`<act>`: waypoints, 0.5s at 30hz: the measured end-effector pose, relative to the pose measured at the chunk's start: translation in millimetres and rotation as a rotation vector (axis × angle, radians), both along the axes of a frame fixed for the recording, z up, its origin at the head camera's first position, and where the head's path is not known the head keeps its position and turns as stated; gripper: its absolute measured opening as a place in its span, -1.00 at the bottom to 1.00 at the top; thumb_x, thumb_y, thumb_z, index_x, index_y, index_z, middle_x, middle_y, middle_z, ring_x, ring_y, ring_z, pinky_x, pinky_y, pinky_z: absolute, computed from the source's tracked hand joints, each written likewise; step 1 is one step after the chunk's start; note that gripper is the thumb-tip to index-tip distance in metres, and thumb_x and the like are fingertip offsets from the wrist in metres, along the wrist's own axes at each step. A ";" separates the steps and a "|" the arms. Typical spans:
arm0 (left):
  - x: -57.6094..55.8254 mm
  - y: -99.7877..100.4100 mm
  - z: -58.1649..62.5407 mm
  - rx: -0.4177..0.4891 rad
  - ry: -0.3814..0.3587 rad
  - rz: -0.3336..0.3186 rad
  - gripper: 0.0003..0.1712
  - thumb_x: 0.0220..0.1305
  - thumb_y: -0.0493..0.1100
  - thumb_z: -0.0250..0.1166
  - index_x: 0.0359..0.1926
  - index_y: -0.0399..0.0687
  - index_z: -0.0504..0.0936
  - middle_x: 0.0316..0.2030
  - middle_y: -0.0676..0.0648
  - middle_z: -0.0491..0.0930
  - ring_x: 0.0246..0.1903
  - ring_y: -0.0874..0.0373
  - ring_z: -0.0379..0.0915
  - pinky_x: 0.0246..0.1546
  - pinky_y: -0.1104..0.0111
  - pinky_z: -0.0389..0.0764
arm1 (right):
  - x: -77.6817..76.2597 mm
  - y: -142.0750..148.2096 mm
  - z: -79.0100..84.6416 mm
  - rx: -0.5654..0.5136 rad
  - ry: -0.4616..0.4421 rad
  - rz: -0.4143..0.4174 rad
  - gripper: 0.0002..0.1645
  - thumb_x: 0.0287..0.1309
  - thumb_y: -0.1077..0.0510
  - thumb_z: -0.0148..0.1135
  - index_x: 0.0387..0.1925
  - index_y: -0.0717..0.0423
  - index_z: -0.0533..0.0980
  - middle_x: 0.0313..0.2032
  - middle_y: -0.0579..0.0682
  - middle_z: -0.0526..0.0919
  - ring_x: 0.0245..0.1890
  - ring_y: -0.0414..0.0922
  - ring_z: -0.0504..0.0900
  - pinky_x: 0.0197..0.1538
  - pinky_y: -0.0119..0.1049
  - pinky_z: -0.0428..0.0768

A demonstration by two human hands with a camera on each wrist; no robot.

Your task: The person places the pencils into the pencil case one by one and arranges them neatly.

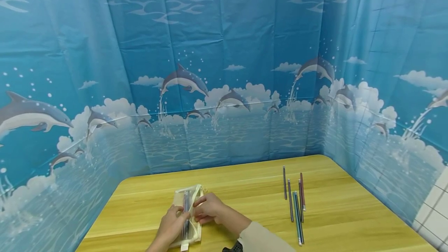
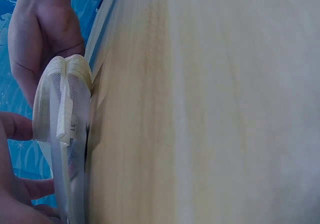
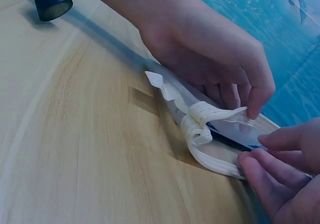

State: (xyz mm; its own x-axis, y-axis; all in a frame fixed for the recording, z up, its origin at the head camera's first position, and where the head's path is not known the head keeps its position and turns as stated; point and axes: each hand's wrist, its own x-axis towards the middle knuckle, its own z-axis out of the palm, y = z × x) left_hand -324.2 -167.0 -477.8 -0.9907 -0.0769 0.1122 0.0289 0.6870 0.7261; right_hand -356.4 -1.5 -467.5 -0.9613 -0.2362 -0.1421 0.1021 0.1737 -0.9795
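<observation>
A cream-edged mesh zip pouch [image 1: 177, 199] lies on the wooden table, with several dark pencils [image 1: 186, 199] visible in it. My left hand [image 1: 171, 223] holds the pouch from its left side, thumb and fingers at the opening. From the right, my right hand [image 1: 210, 208] pinches the rim of the pouch. In the right wrist view the mouth of the pouch [image 3: 215, 166] gapes between both hands, and a dark pencil [image 3: 227, 138] shows inside. Seen from the left wrist, the pouch [image 2: 75, 149] stands edge-on beside the left fingers [image 2: 37, 188].
Several loose pencils [image 1: 297, 217], dark, teal and reddish, lie on the right part of the table [image 1: 245, 189]. A blue curtain [image 1: 224, 49] printed with dolphins hangs behind the table and along its sides. White tiles [image 1: 434, 209] show at the far right.
</observation>
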 end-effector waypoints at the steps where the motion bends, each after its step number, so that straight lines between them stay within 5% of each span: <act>1: 0.1 -0.2 0.0 -0.001 0.000 0.000 -0.41 0.20 0.02 0.28 0.12 -0.34 0.63 0.37 -0.61 0.23 0.33 -0.58 0.20 0.26 -0.30 0.32 | -0.1 0.9 0.9 0.003 0.000 0.004 -0.78 0.13 0.40 0.42 -0.16 0.17 0.70 -0.46 0.13 0.75 -0.55 -0.12 0.72 -0.49 -0.27 0.71; 15: 0.0 -1.3 -1.4 0.024 -0.010 -0.015 -0.36 0.19 0.02 0.27 0.18 -0.36 0.60 0.40 -0.62 0.19 0.34 -0.60 0.15 0.27 -0.33 0.29 | -3.3 26.1 17.8 0.009 -0.006 0.052 -0.74 0.17 0.34 0.45 -0.08 0.17 0.72 -0.23 0.14 0.74 -0.37 0.05 0.78 -0.35 -0.09 0.76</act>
